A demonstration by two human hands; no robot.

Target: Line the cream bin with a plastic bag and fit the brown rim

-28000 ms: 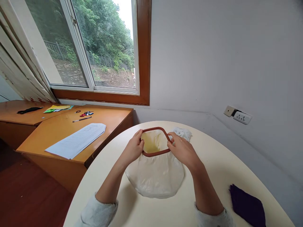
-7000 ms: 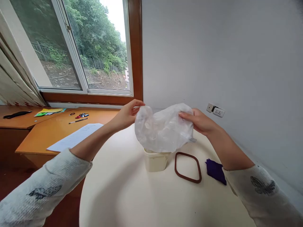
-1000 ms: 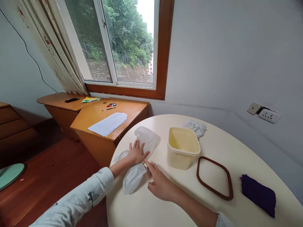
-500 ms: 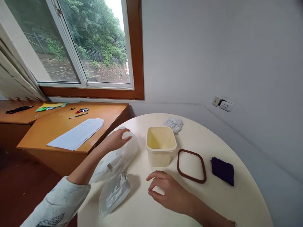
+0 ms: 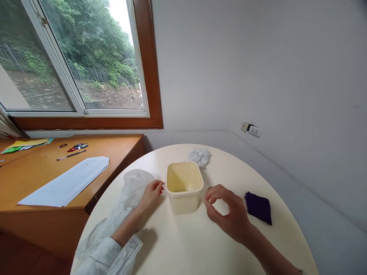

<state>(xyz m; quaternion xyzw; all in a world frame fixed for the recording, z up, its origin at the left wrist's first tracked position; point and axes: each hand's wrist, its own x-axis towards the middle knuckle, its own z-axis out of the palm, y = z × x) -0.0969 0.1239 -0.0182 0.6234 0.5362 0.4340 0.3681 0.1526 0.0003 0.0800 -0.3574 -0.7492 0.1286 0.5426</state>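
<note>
A pale yellow plastic tub [image 5: 183,204] with no lid stands upright on the round table. My left hand [image 5: 151,193] is at the tub's left side, fingers loosely bent and holding nothing I can see. Over a clear plastic bag [image 5: 133,185] lies my left forearm. My right hand [image 5: 231,212] hovers right of the tub, thumb and fingers curved round a gap. Beneath it, a brown rounded ring [image 5: 210,187] is almost wholly hidden; I cannot tell whether the hand touches it.
A knotted white plastic bag [image 5: 199,157] sits behind the tub. A folded dark purple cloth [image 5: 258,208] lies at the right. On the wooden desk [image 5: 120,147] to the left are paper sheets [image 5: 69,181], a pen [image 5: 71,154] and coloured papers. A wall stands behind the table.
My left hand has come off the clear bag towards the tub's left side. My right hand has moved right, over the brown ring. The view has turned slightly right.
</note>
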